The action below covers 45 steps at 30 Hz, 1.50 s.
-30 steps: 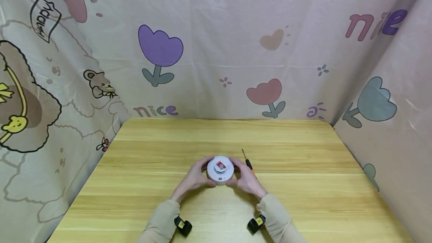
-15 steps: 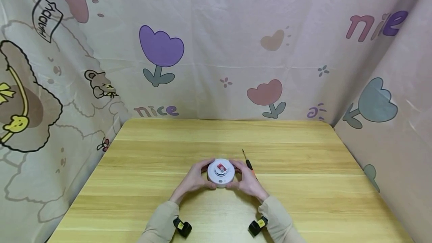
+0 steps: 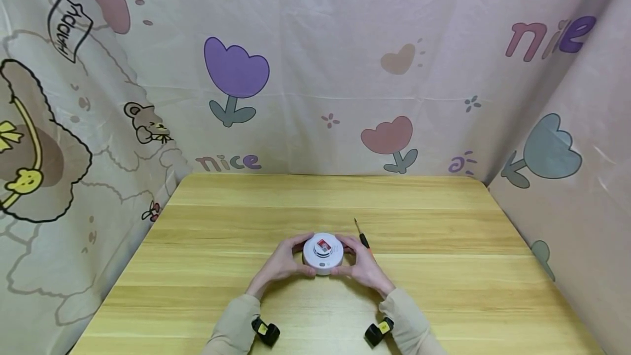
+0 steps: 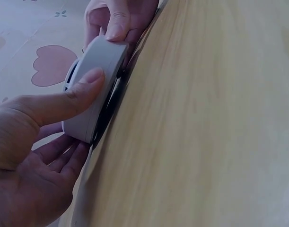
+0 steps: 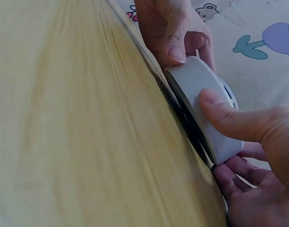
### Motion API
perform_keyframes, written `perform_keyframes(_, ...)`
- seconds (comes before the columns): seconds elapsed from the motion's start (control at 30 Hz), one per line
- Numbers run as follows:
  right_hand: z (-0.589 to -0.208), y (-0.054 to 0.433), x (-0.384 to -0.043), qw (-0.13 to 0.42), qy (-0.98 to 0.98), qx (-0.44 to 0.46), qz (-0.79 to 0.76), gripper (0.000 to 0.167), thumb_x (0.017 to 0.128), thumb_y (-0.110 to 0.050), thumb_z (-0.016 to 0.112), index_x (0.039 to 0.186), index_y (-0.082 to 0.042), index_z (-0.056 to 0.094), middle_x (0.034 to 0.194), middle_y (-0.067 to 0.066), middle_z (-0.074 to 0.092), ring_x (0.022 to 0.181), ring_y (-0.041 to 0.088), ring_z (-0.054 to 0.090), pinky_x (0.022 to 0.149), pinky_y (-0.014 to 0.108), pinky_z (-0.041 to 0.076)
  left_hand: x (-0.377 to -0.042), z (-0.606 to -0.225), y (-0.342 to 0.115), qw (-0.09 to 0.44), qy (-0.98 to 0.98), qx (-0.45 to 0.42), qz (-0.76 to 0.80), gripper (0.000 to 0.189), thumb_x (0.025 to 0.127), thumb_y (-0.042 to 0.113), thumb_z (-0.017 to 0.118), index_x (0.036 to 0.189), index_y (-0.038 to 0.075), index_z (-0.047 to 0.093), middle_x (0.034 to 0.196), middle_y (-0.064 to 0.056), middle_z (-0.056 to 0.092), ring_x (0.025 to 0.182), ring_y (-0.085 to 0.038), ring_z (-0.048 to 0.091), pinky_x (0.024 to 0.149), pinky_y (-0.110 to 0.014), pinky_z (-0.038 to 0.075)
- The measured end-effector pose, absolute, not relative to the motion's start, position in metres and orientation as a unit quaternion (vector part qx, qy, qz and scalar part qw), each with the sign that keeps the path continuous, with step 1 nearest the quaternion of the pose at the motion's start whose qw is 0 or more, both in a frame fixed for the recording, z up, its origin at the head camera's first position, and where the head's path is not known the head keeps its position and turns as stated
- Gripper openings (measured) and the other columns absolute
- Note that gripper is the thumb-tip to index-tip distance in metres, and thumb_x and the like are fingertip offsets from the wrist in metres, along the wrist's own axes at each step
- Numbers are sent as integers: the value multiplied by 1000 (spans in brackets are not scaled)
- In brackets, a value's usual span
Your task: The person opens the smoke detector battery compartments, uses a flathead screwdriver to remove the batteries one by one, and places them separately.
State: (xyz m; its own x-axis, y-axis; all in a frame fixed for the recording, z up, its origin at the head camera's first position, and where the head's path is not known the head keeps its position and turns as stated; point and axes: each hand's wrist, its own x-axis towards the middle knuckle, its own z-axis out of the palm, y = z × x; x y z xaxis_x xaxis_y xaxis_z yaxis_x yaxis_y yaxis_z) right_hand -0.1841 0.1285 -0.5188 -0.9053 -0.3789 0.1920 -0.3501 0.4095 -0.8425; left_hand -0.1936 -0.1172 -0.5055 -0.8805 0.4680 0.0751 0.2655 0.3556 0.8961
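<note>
A round white smoke detector (image 3: 322, 266) with a red label on its raised centre lies face up, low over the wooden table. My left hand (image 3: 283, 262) holds it from the left, thumb on the near side wall and fingers curled round toward the far rim. From the right, my right hand (image 3: 365, 266) grips it in mirror fashion. In the left wrist view the detector's side wall (image 4: 98, 56) shows between both thumbs, with a dark gap under its lower edge. Fingertips of both hands reach under that edge in the wrist views.
A small screwdriver (image 3: 363, 239) with a black and orange handle lies just beyond my right hand, its shaft pointing away. Wooden table top (image 3: 222, 218) surrounds the hands. A printed curtain (image 3: 315, 70) hangs behind the table and at both sides.
Both hands have brought the smoke detector slightly toward me over the last second, mostly in the first half. Their hold on it looks the same, and the screwdriver stays put.
</note>
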Motion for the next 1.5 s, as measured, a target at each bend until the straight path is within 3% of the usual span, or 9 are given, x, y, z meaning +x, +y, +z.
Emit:
perform_keyframes(0.27, -519, 130, -184, 23, 829, -217, -514, 80, 76, -18, 88, 144, 3, 50, 132, 16, 60, 117, 30, 62, 106, 38, 53, -195, -507, -120, 99, 814, 237, 520, 90, 73, 15, 89, 146, -11, 42, 148, -31, 49, 134, -44, 52, 115, -52, 42)
perform_keyframes(0.57, -519, 131, -184, 40, 810, -204, -548, 76, 80, -18, 85, 145, 3, 49, 132, 18, 59, 123, 33, 58, 110, 43, 50, -193, -505, -123, 117, 797, 232, 545, 86, 77, 14, 86, 146, -10, 42, 148, -31, 49, 135, -44, 52, 116, -54, 41)
perform_keyframes(1.2, -523, 134, -185, 58, 782, -192, -590, 77, 83, -16, 82, 148, 1, 45, 129, 15, 56, 126, 31, 57, 112, 24, 45, -192, -504, -123, 152, 754, 232, 595, 76, 88, 21, 78, 148, -8, 41, 152, -30, 44, 141, -45, 44, 120, -54, 35)
perform_keyframes(1.3, -523, 135, -184, 55, 776, -200, -596, 78, 83, -16, 83, 149, 1, 44, 128, 16, 56, 123, 27, 58, 111, 21, 45, -193, -504, -123, 151, 748, 233, 603, 75, 89, 21, 77, 147, -8, 42, 152, -29, 45, 141, -45, 44, 121, -54, 35)
perform_keyframes(1.5, -524, 136, -185, 49, 763, -213, -609, 76, 84, -11, 81, 149, 3, 43, 126, 19, 55, 116, 6, 58, 108, 17, 45, -194, -505, -126, 149, 747, 232, 605, 68, 93, 21, 73, 147, -8, 43, 151, -30, 46, 139, -44, 47, 118, -48, 41)
